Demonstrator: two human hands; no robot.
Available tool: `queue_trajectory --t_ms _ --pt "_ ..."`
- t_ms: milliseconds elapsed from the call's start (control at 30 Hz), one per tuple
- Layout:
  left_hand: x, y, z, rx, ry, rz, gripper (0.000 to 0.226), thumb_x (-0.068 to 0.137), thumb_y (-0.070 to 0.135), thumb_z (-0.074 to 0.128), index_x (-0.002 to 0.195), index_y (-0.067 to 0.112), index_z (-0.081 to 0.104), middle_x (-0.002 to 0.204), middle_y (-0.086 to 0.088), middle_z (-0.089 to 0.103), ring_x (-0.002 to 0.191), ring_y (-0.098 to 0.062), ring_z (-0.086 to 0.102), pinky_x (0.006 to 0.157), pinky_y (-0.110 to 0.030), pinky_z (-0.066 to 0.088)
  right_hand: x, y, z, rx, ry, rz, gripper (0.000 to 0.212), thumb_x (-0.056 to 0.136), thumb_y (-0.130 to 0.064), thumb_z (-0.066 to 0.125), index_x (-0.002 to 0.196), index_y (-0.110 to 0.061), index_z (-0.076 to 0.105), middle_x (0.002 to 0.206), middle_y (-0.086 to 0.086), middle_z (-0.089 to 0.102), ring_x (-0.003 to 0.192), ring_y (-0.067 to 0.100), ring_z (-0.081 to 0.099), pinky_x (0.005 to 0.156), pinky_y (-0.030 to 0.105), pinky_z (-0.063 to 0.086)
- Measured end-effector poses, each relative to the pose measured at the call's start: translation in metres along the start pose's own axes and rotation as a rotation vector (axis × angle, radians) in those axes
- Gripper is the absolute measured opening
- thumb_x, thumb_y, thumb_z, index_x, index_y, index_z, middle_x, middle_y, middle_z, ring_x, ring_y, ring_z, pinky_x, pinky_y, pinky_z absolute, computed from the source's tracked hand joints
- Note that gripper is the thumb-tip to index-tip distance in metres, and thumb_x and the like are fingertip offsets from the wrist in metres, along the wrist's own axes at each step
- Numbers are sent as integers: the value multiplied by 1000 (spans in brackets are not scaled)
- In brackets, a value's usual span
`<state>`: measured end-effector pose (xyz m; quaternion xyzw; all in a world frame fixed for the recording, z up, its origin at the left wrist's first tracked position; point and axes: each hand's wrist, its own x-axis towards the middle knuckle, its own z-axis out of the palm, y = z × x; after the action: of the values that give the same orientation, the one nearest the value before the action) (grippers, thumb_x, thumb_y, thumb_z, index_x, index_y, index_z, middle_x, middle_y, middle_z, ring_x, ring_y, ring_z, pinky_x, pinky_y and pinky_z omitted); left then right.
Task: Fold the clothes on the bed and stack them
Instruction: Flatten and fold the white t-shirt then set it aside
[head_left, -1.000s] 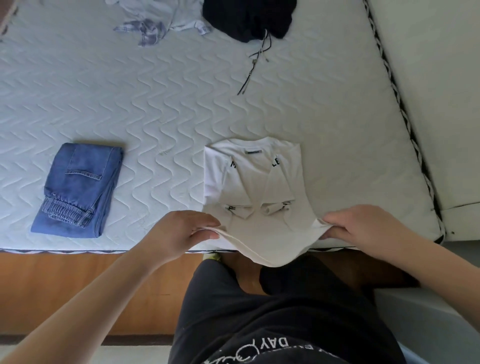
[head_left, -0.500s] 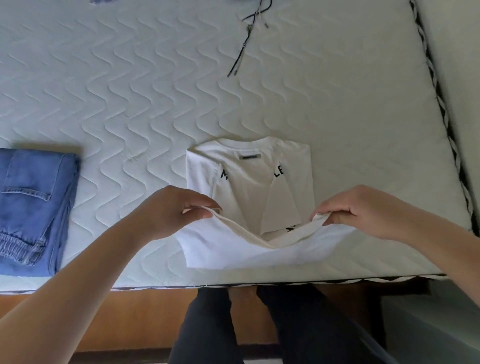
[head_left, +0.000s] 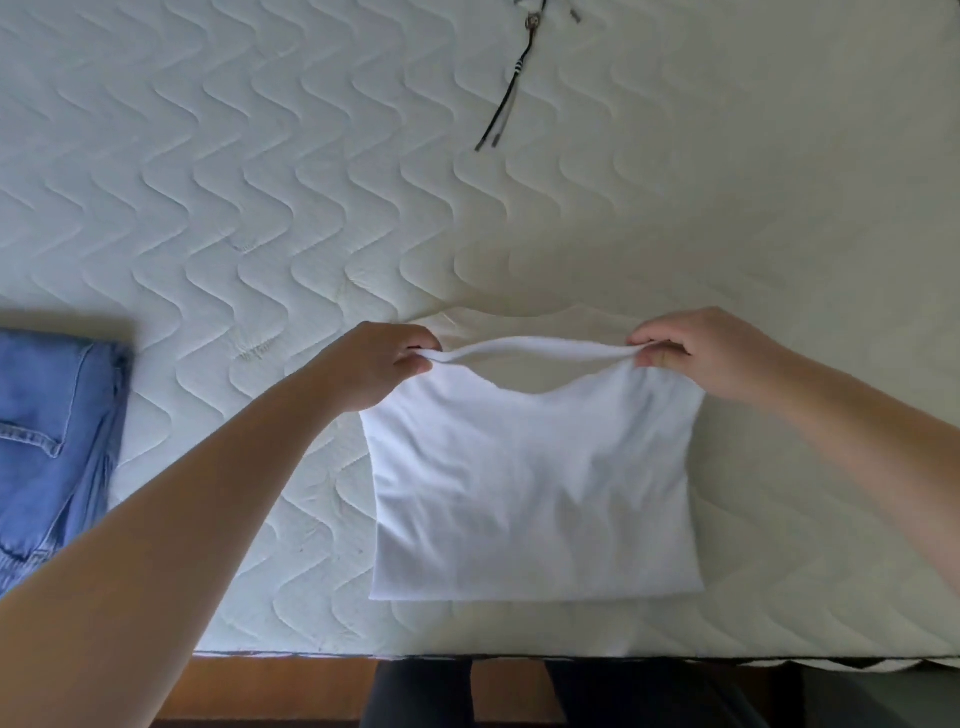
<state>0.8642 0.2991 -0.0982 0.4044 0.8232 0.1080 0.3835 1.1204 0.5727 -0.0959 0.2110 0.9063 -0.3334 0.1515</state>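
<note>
A white T-shirt (head_left: 530, 488) lies on the quilted white mattress (head_left: 260, 208) near its front edge, folded in half so its plain lower part covers the collar and sleeves. My left hand (head_left: 379, 364) pinches the left corner of the folded-over hem. My right hand (head_left: 701, 353) pinches the right corner. The hem between them sags a little above the cloth below. Folded blue jeans (head_left: 52, 441) lie at the left edge of the view.
A thin black cord with beads (head_left: 511, 85) lies on the mattress at the top, right of centre. The mattress front edge runs along the bottom, with a wooden bed frame (head_left: 285, 686) and my dark trousers (head_left: 519, 696) below it.
Both hands have carried the shirt's hem away from me and over the collar, so the printed front and sleeves are now covered. The view has shifted closer and to the right.
</note>
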Motion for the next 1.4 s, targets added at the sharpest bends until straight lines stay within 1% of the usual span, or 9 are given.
queue_trajectory --t_ms 67,233,400,533,800,1000,1167,1300,1400 --pt "25 -9 3 -3 -2 -20 19 96 27 60 114 30 67 103 3 68 95 -17 63 83 -34 49 22 16 8 20 20 51 20 90 -25 69 108 -18 73 95 -3 72 85 14 63 68 16 37" --pt "76 -29 16 121 -54 -17 24 99 25 57 120 18 65 121 -3 62 111 -22 55 93 -33 42 66 39 25 17 1 107 20 92 -29 66 103 -14 73 91 9 71 85 28 63 79 37 48" --pt "99 -41 22 110 -55 -53 23 100 24 54 118 18 65 119 -2 60 110 -21 54 89 -32 40 88 50 39 5 24 161 17 93 -30 64 97 -15 71 79 5 63 74 24 55 64 33 39" --pt "103 -44 27 74 -12 -36 24 99 22 54 120 17 64 117 -2 60 110 -21 55 86 -27 36 91 54 39 -53 18 163 21 95 -32 61 92 -12 68 77 9 63 75 28 56 65 35 39" --pt "105 -39 35 124 84 -23 24 98 18 56 119 9 64 122 -9 55 119 -28 48 96 -39 42 100 51 51 -161 75 157 27 95 -28 61 99 -2 68 96 18 62 95 35 57 75 38 42" --pt "108 -33 40 142 149 -65 19 99 18 53 116 10 58 112 -10 62 107 -32 58 86 -42 46 102 53 56 -99 149 229 22 92 -27 64 104 -9 61 100 14 66 95 34 60 76 37 42" --pt "117 -31 29 74 -8 -165 39 91 42 65 121 18 57 116 -1 62 111 -26 57 97 -45 44 106 51 47 -165 -38 210 51 81 -43 75 116 -9 60 116 14 61 110 34 56 88 40 45" --pt "115 -29 21 146 -59 -75 37 82 41 76 104 14 65 101 -1 62 100 -24 56 81 -33 44 101 48 46 -201 -43 216 46 79 -41 77 101 -4 61 103 15 60 101 33 57 73 34 38" --pt "101 -26 18 117 -7 -21 27 83 37 76 86 22 54 80 9 54 80 -17 53 60 -28 34 85 41 42 -121 18 216 41 81 -36 77 102 -8 57 86 3 55 86 27 56 65 31 31"
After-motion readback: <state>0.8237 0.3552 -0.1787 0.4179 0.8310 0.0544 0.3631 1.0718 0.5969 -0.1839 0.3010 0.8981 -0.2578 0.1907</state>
